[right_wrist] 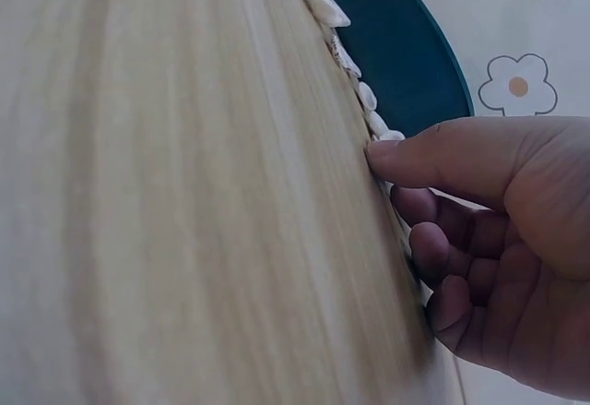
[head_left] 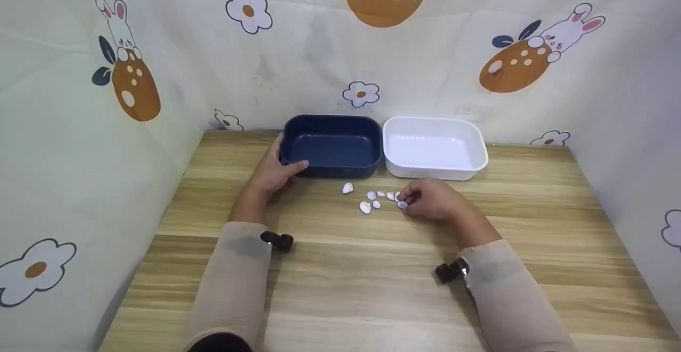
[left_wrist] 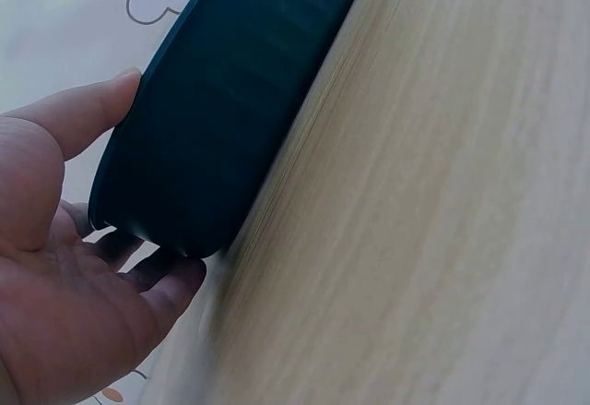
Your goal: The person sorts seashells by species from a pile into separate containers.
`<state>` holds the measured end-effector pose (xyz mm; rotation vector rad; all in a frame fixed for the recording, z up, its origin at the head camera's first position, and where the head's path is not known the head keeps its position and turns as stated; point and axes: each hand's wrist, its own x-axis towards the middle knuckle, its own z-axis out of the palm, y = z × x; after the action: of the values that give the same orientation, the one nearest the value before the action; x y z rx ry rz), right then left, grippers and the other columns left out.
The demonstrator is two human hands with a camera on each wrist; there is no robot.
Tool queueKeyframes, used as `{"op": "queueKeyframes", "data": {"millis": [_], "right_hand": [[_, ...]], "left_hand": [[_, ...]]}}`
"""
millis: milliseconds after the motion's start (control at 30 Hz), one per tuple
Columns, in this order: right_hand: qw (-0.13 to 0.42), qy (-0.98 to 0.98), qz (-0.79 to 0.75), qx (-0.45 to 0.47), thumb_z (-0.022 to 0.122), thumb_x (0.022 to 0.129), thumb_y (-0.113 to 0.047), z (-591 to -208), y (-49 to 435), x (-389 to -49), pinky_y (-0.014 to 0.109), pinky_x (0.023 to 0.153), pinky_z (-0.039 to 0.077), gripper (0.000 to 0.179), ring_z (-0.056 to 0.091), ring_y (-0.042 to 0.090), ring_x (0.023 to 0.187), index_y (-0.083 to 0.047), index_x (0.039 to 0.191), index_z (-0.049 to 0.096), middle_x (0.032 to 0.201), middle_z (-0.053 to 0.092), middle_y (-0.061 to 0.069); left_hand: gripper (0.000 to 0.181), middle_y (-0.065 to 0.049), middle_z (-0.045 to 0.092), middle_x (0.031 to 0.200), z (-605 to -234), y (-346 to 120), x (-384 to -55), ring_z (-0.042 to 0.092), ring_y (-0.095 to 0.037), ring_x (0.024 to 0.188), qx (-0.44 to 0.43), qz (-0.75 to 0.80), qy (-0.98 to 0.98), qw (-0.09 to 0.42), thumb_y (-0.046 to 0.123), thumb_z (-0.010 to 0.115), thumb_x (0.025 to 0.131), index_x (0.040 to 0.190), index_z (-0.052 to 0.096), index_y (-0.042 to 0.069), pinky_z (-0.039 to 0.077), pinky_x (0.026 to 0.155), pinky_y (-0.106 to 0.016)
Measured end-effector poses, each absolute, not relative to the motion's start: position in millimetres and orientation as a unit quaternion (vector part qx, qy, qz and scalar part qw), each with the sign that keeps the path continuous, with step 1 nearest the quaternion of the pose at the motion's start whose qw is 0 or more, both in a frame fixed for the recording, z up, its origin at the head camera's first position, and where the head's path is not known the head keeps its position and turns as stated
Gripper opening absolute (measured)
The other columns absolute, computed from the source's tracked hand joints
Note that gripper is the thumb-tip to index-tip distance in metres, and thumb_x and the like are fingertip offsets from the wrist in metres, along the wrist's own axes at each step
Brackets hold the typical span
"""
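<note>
A dark blue rectangular tub stands at the back of the table. My left hand grips its left end, with the thumb at the front rim and the fingers round the side; the left wrist view shows those fingers against the tub's end wall. Several small whitish seashells lie in front of the tubs. At their right end, my right hand pinches one seashell between thumb and fingertips, low at the tabletop. In the right wrist view the hand hides that shell; others line up beyond the thumb.
A white tub stands right beside the dark blue one and has nothing visible inside. Both are on a wood-grain table. Patterned cloth hangs behind and along the sides. Each sleeve carries a dark strapped device at the wrist.
</note>
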<state>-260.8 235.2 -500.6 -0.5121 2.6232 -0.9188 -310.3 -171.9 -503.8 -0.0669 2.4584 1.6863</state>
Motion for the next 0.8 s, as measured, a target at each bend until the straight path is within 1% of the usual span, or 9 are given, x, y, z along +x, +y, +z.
{"op": "queueKeyframes", "data": {"millis": [167,300,400,533,667,800], "right_hand": [[0.155,0.919,-0.312,-0.183,0.084,0.085,-0.012,-499.3,235.3,-260.5,0.031,0.086,0.057,0.019,0.068,0.012,0.09,-0.014,0.104,0.082,0.096,0.08,-0.001],[0.153,0.919,-0.32,-0.174,0.084,0.086,-0.014,-490.3,235.5,-258.9,0.032,0.086,0.056,0.018,0.067,0.013,0.091,-0.014,0.104,0.082,0.096,0.079,-0.001],[0.144,0.916,-0.342,-0.152,0.085,0.084,-0.014,-480.7,237.6,-257.4,0.032,0.082,0.056,0.021,0.066,0.016,0.089,-0.015,0.105,0.082,0.096,0.077,0.0],[0.115,0.918,-0.354,-0.139,0.082,0.087,-0.016,-470.1,242.2,-256.4,0.032,0.077,0.055,0.017,0.065,0.019,0.087,-0.016,0.105,0.082,0.096,0.075,0.002],[0.077,0.925,-0.344,-0.14,0.078,0.091,-0.018,-463.4,250.0,-258.0,0.032,0.081,0.053,0.016,0.064,0.019,0.089,-0.015,0.106,0.082,0.098,0.076,0.003],[0.041,0.927,-0.355,-0.118,0.076,0.093,-0.015,-458.2,262.7,-261.7,0.03,0.083,0.051,0.02,0.061,0.02,0.091,-0.011,0.113,0.081,0.105,0.076,0.009]], "left_hand": [[0.111,-0.009,0.011,0.182,-505.2,-172.6,-312.2,0.008,-0.03,0.17,-0.017,0.564,0.822,0.08,0.034,0.084,0.093,0.174,0.01,0.024,0.009,0.139,-0.048],[0.112,-0.009,0.01,0.183,-504.3,-172.8,-312.0,0.008,-0.03,0.17,-0.013,0.569,0.818,0.084,0.033,0.084,0.093,0.174,0.008,0.023,0.009,0.139,-0.048],[0.112,-0.01,0.011,0.182,-503.2,-172.2,-310.9,0.009,-0.03,0.17,-0.014,0.574,0.814,0.085,0.033,0.084,0.093,0.174,0.007,0.023,0.009,0.139,-0.047],[0.112,-0.01,0.01,0.182,-503.3,-172.2,-310.7,0.009,-0.031,0.169,-0.015,0.578,0.812,0.085,0.032,0.084,0.093,0.175,0.007,0.023,0.008,0.139,-0.048],[0.112,-0.009,0.009,0.183,-504.1,-172.7,-311.9,0.008,-0.029,0.17,-0.015,0.577,0.812,0.085,0.032,0.084,0.093,0.174,0.007,0.024,0.007,0.14,-0.047],[0.112,-0.008,0.009,0.183,-503.5,-172.1,-312.1,0.007,-0.029,0.17,-0.018,0.578,0.811,0.087,0.031,0.084,0.093,0.174,0.008,0.024,0.007,0.139,-0.048]]}}
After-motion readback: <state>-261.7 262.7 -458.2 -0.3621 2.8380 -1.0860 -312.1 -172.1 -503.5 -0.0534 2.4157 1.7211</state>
